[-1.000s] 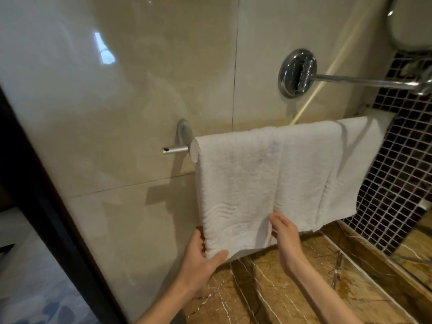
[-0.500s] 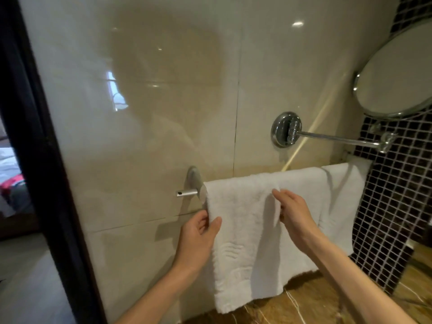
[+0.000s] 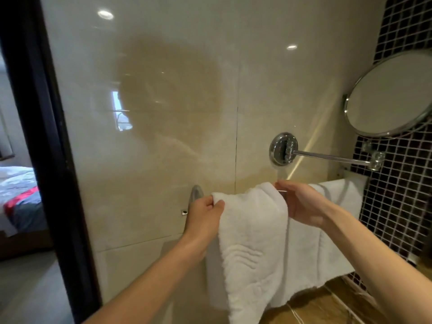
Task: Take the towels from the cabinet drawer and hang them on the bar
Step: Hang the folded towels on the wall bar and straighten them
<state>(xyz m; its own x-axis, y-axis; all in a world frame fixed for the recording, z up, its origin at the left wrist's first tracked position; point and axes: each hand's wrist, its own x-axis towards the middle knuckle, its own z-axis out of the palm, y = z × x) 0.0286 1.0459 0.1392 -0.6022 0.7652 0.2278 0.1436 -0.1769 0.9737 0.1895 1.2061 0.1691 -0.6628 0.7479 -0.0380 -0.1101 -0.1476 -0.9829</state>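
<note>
White terry towel [image 3: 252, 230] found draped over the bar [image 3: 196, 195] and gripped at its top fold by both hands: left hand [image 3: 205, 213] pinching the edge at the bar's left end, right hand [image 3: 301, 202] pinching the fold further right along the bar, a second towel [image 3: 336, 230] hanging from the bar beyond that. Judged as the hanging step, late stage; next probably calls for spreading the fold flat along the bar, then letting go. Checked for brands, labels, writing: none legible.

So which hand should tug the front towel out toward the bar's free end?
Left, probably. The left hand pinches the towel at its corner beside the bar end; the right hand holds its far edge.
</note>
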